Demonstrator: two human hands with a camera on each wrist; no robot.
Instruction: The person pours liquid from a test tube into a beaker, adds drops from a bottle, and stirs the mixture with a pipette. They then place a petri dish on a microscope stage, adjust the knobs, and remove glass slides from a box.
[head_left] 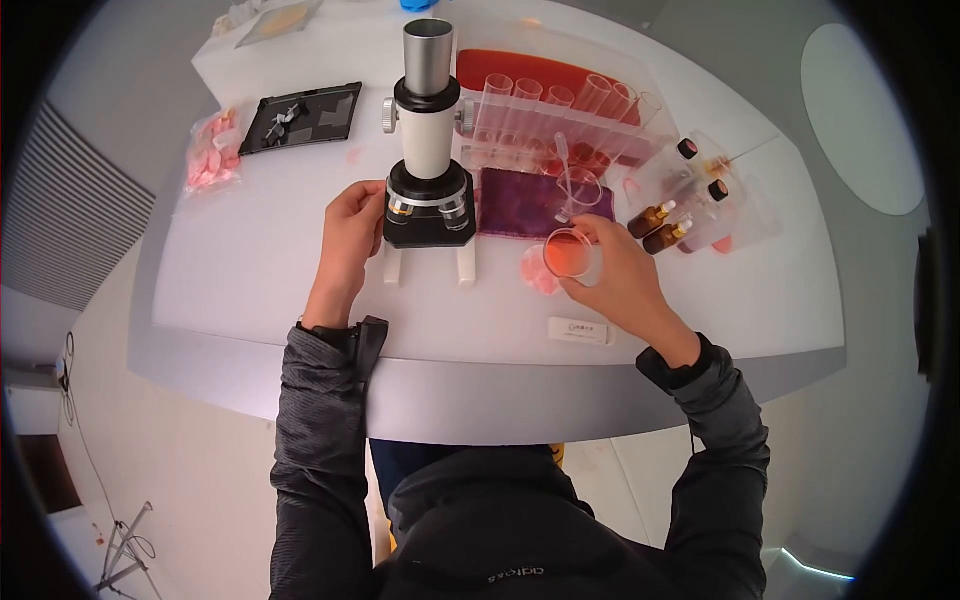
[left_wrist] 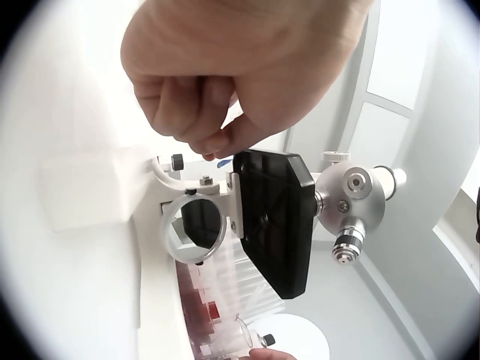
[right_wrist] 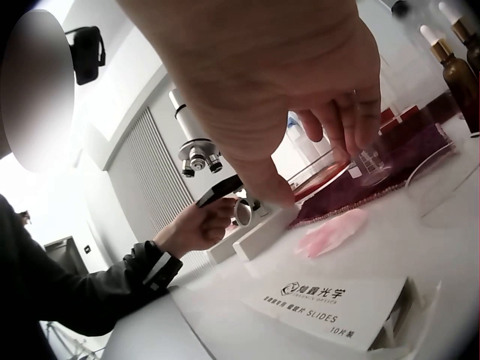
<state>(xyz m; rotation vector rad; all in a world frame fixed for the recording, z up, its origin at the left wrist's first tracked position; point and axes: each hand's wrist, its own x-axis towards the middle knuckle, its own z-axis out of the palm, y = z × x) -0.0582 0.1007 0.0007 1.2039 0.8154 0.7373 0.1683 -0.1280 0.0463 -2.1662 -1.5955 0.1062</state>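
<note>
My left hand (head_left: 350, 225) is at the left edge of the black stage (left_wrist: 274, 217) of a white and black microscope (head_left: 428, 140), fingers curled and fingertips right at the stage's corner in the left wrist view. Between thumb and fingers my right hand (head_left: 625, 280) grips the rim of a clear petri dish (head_left: 567, 254) with orange-red content, tilted above the table. A pink petal (right_wrist: 330, 231) lies beneath that dish. Just behind stands a small glass beaker (head_left: 583, 190) with a plastic dropper (head_left: 562, 150) leaning in it, beside a purple cloth (head_left: 510, 205).
A rack (head_left: 550, 130) of several test tubes stands behind the cloth. Brown dropper bottles (head_left: 660, 228) and black-capped bottles (head_left: 716, 192) are at right. A slide box (head_left: 578, 331) lies near the front edge. Bagged petals (head_left: 213, 155) and a black tray (head_left: 335, 115) sit at left.
</note>
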